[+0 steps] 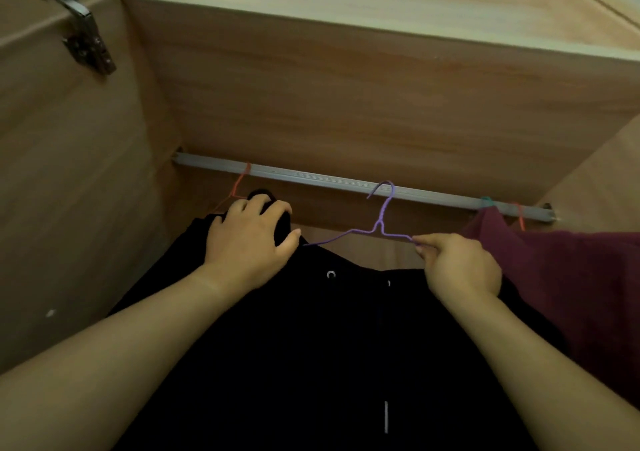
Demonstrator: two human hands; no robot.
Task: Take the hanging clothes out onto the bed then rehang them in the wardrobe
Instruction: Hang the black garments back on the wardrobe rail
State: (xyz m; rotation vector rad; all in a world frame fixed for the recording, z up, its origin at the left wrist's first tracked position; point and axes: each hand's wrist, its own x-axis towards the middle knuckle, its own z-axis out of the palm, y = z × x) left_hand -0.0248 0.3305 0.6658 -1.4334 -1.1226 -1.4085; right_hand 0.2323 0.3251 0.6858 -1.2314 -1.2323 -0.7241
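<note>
The inside of a wooden wardrobe [346, 104] is seen from above, with a grey rail [311, 176] running across the middle of the frame. A purple hanger [382, 215] is seen at centre, its hook lying against the rail; whether it bears on the rail cannot be told. A black garment [311, 346] fills the lower centre, below the hanger. The left hand [249, 239], left of centre, is curled over a bunch of the black cloth and grips it. The right hand [457, 263], right of centre, pinches the right arm of the purple hanger between thumb and forefinger.

1 orange hanger [239, 182] is hooked on the rail at the left. At the right edge a maroon garment [571, 277] hangs, with a teal hanger [486, 201] and a second orange hanger [519, 218] on the rail above it. A metal hinge [83, 24] is fixed in the upper left.
</note>
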